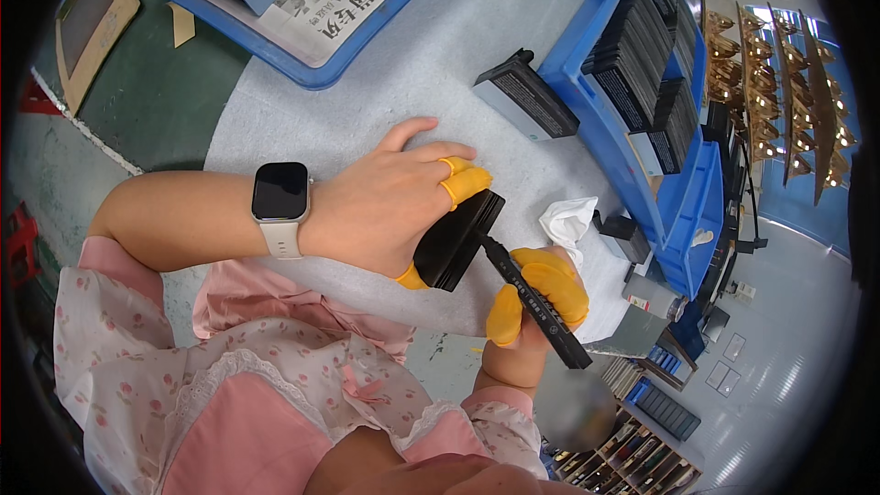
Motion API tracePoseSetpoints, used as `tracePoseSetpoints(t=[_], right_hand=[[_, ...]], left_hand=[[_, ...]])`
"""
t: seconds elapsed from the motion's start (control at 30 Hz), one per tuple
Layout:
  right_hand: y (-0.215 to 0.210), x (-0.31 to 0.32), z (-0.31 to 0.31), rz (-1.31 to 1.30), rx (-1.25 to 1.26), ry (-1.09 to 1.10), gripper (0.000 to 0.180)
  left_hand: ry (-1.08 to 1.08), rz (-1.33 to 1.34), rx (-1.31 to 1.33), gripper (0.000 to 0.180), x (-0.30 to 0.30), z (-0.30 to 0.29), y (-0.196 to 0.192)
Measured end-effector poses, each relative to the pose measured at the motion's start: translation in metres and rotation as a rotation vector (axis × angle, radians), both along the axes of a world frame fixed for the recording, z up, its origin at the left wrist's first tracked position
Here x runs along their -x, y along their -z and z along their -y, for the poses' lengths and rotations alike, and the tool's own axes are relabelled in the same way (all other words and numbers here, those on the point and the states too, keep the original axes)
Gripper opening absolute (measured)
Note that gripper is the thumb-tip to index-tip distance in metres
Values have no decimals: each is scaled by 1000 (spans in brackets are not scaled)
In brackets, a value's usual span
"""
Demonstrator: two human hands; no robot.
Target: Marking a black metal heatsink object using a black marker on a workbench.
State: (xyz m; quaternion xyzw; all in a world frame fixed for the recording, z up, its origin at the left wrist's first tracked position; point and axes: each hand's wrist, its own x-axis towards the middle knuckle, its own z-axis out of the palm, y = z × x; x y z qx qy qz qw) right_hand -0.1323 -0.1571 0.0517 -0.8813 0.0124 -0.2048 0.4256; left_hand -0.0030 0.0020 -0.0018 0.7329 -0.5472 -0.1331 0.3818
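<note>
My left hand (385, 202), with yellow finger cots on some fingers, is closed around a black flat rectangular block (451, 246) with thin ridges along its edge. It may be a few thin plates held together; I cannot tell. In my right hand (541, 289), also in yellow finger cots, is a black marker pen (548, 319), held slantwise. Its tip meets the ridged edge of the block, or comes very near it. A crumpled white cloth or tissue (566, 222) lies just beyond my right hand.
A pale cloth (275, 133) covers the table. At the right, a blue bin (632, 188) holds rows of dark flat pieces, with a dark box (530, 96) beside it. A blue tray (316, 78) with newspaper and black pieces is at the far left. A small bottle (653, 295) stands right.
</note>
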Motion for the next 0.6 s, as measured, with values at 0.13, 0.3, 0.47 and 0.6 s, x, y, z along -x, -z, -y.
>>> tracePoseSetpoints(t=[0.13, 0.3, 0.47, 0.6], right_hand=[[1, 0, 1, -4, -2, 4, 17], [1, -2, 2, 39, 21, -28, 18], [-1, 2, 1, 7, 5, -36, 20], [-1, 5, -1, -80, -45, -23, 21]], left_hand=[[1, 5, -3, 65, 0, 0, 0], [1, 7, -7, 66, 0, 0, -1], [8, 6, -16, 67, 1, 0, 0], [-4, 10, -6, 70, 0, -2, 3]])
